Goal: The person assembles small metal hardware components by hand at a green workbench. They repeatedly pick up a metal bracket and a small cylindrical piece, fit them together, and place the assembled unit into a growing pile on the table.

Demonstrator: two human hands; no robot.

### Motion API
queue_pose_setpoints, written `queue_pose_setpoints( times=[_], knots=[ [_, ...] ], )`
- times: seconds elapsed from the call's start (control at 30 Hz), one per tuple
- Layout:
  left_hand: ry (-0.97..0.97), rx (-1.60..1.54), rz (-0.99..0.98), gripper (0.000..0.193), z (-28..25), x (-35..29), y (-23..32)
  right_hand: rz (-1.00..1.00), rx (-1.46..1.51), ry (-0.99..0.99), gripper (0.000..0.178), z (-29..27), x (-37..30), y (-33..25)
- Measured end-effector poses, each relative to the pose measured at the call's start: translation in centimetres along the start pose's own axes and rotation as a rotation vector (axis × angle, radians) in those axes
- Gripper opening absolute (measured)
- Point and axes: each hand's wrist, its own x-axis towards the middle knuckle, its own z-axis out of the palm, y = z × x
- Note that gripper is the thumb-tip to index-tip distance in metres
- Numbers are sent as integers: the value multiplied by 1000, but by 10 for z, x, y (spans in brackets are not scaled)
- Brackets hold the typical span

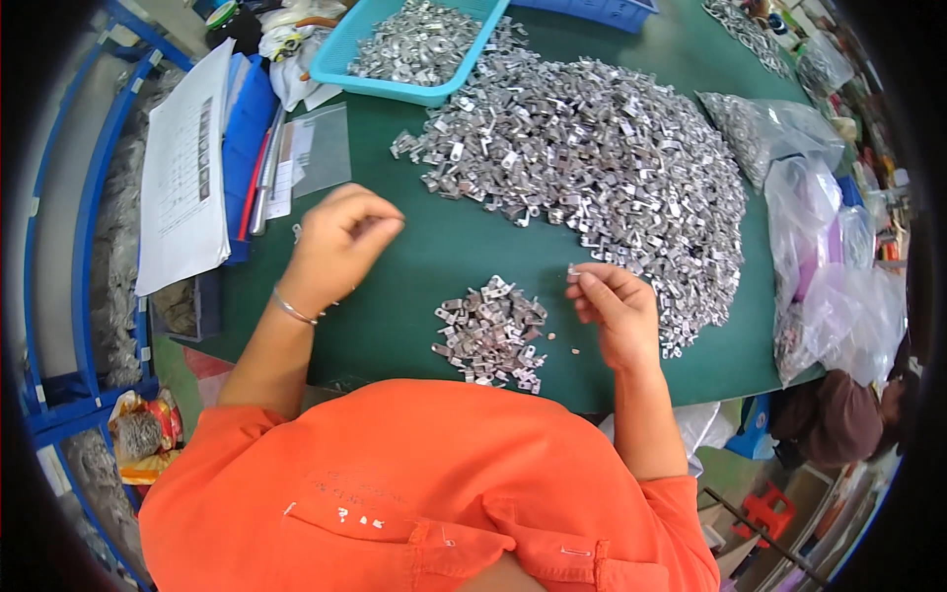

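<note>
My right hand pinches a small metal clip between thumb and forefinger, just left of the lower edge of a big heap of like silver clips. On the left, my left hand hovers over the green table with its fingers curled and the thumb against the forefinger. Whatever those fingers may hold is hidden. Between my hands and closer to my body lies a smaller pile of metal clips. A few tiny pale bits lie beside it.
A turquoise basket of metal clips stands at the back. To the left, papers lean on a blue file holder. Clear plastic bags line the right edge. Another person in dark clothing is at lower right.
</note>
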Motion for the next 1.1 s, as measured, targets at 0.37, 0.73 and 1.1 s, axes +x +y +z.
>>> queue_pose_setpoints(
  times=[0.37, 0.73, 1.1],
  knots=[
    [-607, -751, -207, 20, 107, 8, 56, -49, 224, -128, 14, 8, -26, 9],
    [-420, -107, 557, 11, 93, -8, 31, -882, -1274, 353, 12, -13, 37, 19],
    [-286, -394, 115, 12, 98, 0, 49, 29, 69, -73, 15, -4, -6, -2]
  ],
)
